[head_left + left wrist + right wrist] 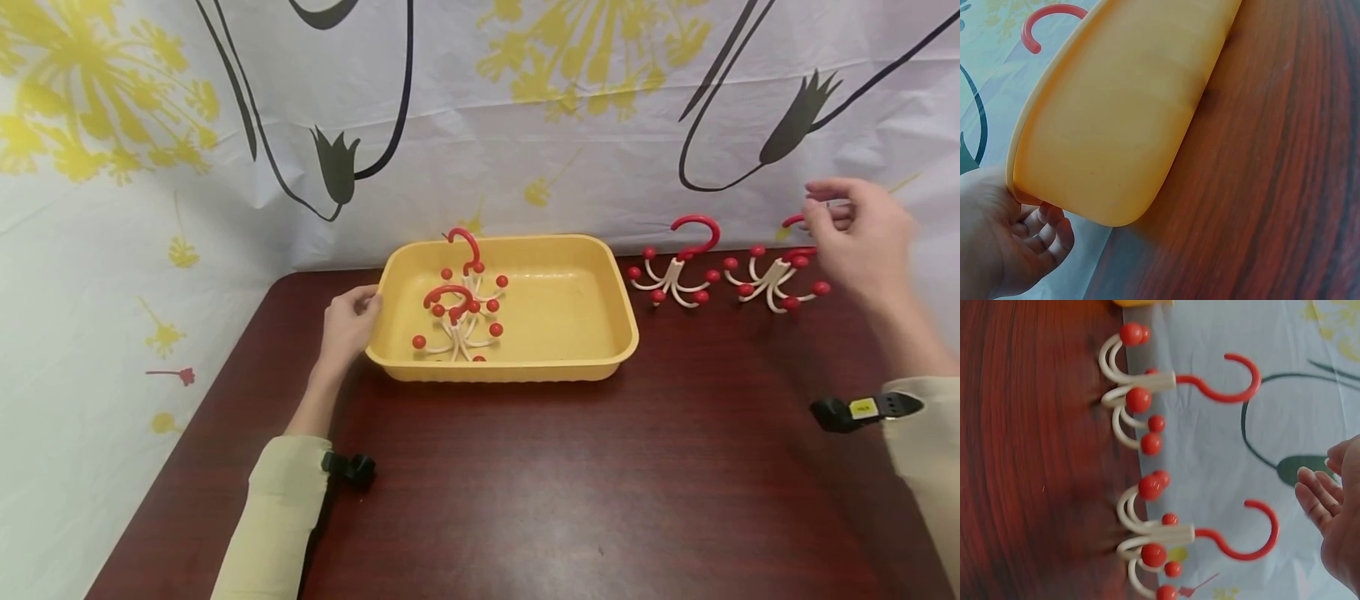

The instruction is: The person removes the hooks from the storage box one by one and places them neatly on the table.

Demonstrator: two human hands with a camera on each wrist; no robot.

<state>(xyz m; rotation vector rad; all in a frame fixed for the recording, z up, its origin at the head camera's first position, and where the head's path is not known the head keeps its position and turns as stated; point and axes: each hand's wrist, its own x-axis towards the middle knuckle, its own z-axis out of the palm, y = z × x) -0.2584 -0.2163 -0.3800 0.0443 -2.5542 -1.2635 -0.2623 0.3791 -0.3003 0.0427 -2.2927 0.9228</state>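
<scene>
My left hand (348, 325) grips the left end of a yellow plastic basin (510, 372). In the left wrist view its fingers (1060, 237) curl beneath the basin's rim; the thumb is mostly hidden there. Inside the basin, toward its left, stand two rotating hanger racks (459, 333), each with a red hook and curved white arms tipped with red balls. Two matching racks stand on the table, one beside the basin (675, 271) and one farther right (772, 279). Above the farther one, my right hand (862, 233) hovers with loosely bent fingers, holding nothing and apart from its hook (1266, 540).
A dark red-brown wooden table (525, 492) carries everything. Behind it and on the left hangs a white sheet (420, 125) printed with yellow and grey flowers, close to the table's back edge. Each forearm wears a black strap with a small device (840, 414).
</scene>
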